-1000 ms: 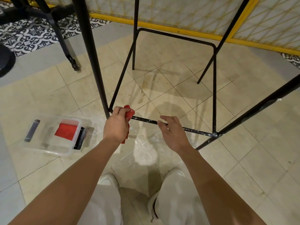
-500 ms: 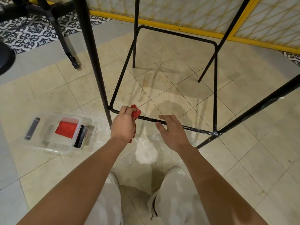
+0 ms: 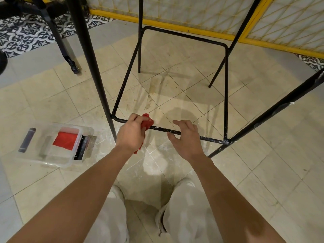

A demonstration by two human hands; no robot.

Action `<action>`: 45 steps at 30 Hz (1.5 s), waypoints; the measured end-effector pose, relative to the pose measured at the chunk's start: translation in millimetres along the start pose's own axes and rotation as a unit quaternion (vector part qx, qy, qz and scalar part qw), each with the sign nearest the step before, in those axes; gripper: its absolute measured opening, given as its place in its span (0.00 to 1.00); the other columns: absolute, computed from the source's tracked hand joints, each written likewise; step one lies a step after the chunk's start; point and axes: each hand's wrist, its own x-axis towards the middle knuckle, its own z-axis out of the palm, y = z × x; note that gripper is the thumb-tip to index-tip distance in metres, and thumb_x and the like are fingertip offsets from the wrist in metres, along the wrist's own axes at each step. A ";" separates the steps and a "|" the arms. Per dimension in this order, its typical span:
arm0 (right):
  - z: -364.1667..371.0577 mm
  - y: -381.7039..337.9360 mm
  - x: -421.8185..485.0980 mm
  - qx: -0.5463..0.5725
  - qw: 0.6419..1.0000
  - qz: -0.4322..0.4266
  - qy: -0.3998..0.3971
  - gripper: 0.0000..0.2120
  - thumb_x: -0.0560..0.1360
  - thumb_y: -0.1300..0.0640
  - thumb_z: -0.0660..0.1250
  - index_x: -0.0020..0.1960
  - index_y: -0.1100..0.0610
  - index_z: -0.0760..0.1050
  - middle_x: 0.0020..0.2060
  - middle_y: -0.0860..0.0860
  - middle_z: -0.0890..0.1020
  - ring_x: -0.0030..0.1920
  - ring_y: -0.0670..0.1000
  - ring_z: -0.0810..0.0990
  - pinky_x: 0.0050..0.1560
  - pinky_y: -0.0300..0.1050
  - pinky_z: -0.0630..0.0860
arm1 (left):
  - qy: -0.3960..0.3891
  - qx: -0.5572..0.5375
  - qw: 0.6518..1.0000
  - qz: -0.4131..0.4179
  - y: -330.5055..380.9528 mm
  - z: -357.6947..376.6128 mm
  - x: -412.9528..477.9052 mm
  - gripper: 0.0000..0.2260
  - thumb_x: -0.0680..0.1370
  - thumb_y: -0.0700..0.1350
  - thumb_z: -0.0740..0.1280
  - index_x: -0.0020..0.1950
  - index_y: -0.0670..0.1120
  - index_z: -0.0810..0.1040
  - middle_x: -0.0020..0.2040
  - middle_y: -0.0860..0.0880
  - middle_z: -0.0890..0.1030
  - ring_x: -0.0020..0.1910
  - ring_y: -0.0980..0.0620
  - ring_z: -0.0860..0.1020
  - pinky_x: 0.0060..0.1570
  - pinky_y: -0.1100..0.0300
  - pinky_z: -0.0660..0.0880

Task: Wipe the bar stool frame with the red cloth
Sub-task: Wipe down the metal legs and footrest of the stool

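Scene: A person stands over a black bar stool frame (image 3: 226,95), seen from above, both arms reaching down to its low front rail (image 3: 160,128).
Left hand (image 3: 131,135): Clenched round a bunched red cloth (image 3: 148,122), pressing it onto the rail near the left corner.
Cloth: Soft and crumpled. One lobe bulges above the knuckles and a tail hangs below the wrist. It touches the rail, so the task's tool is on the metal at the left end.
Right hand (image 3: 186,137): Hooked over the same rail a little to the right, with the fingers curved across the far side and the thumb on the near side. It carries nothing else.
Why so held: The right hand looks placed to steady the light frame against the cloth's push. The wad seems gripped tight so it wraps the thin bar.
Rail: A slim round tube, matt black and flecked with white along the stretch right of the cloth. A pale, crusted weld sits at the right corner.
Frame: Thin splayed legs joined by a footrest ring with rounded corners.
Box (image 3: 50,163): Clear plastic, on the floor to the left. It holds a folded spare cloth (image 3: 65,141), also red, and dark items too blurred to name.
Floor (image 3: 175,71): Beige square tiles, scuffed and dusted white near the feet.
Backdrop: A yellow-edged screen (image 3: 114,17) stands behind the stool.
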 end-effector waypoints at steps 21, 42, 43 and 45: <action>-7.1 3.4 1.0 0.020 0.999 0.029 0.014 0.21 0.76 0.55 0.64 0.68 0.54 0.68 0.65 0.51 0.69 0.66 0.53 0.63 0.64 0.42 0.62 | 0.064 0.018 0.997 -0.032 -19.3 -9.1 -0.8 0.17 0.77 0.35 0.63 0.65 0.45 0.75 0.62 0.45 0.74 0.52 0.42 0.78 0.52 0.51 0.75; -1.3 1.1 2.3 0.017 1.000 0.019 -0.005 0.21 0.76 0.55 0.64 0.69 0.54 0.68 0.65 0.51 0.68 0.66 0.52 0.64 0.65 0.43 0.64 | 0.063 -0.027 0.996 -0.050 1.7 9.8 -8.7 0.16 0.78 0.36 0.62 0.66 0.41 0.72 0.64 0.42 0.72 0.54 0.42 0.77 0.55 0.53 0.73; -1.9 1.5 2.5 0.019 1.000 0.021 -0.004 0.21 0.76 0.55 0.64 0.69 0.54 0.68 0.65 0.51 0.68 0.66 0.52 0.64 0.65 0.43 0.64 | 0.058 -0.040 0.997 -0.037 6.8 13.8 -10.5 0.16 0.78 0.35 0.62 0.66 0.42 0.73 0.63 0.43 0.73 0.54 0.42 0.78 0.54 0.53 0.73; -3.1 2.5 2.8 0.024 0.999 0.024 -0.002 0.21 0.76 0.56 0.64 0.69 0.54 0.68 0.65 0.51 0.68 0.67 0.51 0.64 0.65 0.43 0.64 | 0.048 -0.057 0.997 -0.021 11.4 17.0 -11.3 0.16 0.79 0.36 0.61 0.65 0.43 0.74 0.63 0.44 0.73 0.53 0.43 0.78 0.53 0.55 0.74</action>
